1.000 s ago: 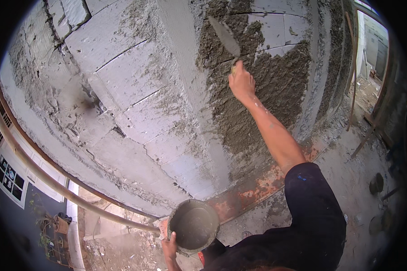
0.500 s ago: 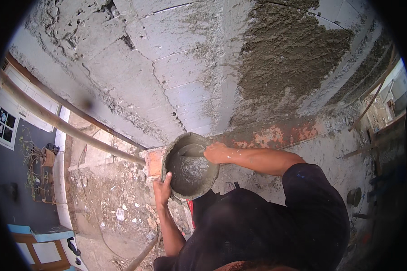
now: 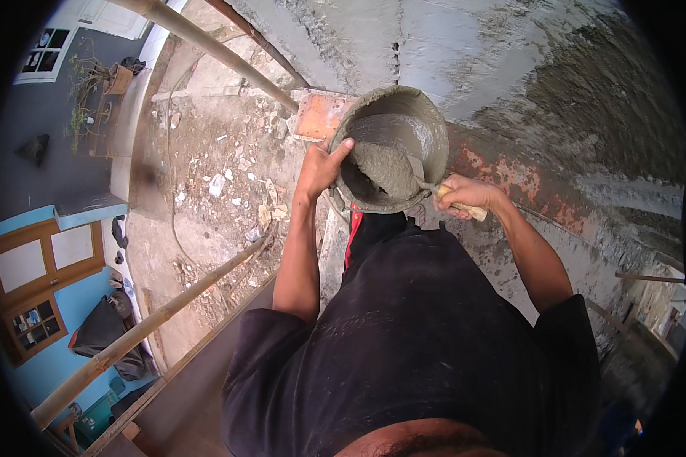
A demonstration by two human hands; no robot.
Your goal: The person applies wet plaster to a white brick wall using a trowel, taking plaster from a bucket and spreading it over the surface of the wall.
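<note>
My left hand (image 3: 321,166) grips the left rim of a mortar-crusted bucket (image 3: 426,126) at chest height, thumb over the edge. My right hand (image 3: 458,194) is closed round the pale wooden handle of a trowel (image 3: 476,211). The trowel's blade is inside the bucket, carrying a thick heap of wet grey mortar (image 3: 382,169) at the right side of the rim. More wet mortar coats the bucket's inside. Beyond the bucket stands a wall (image 3: 426,42), partly rough with dark render, above a flaking red ledge (image 3: 495,167).
Bamboo poles (image 3: 198,46) cross at upper and lower left (image 3: 152,324). Below lies rubble-strewn ground (image 3: 213,221) with a hose. At far left are house walls (image 3: 38,164) with doors, windows and potted plants. Wooden battens (image 3: 647,279) stand at the right.
My right hand and trowel have come down from the wall into the bucket, and mortar now sits on the blade. The view has tilted downward and swung left.
</note>
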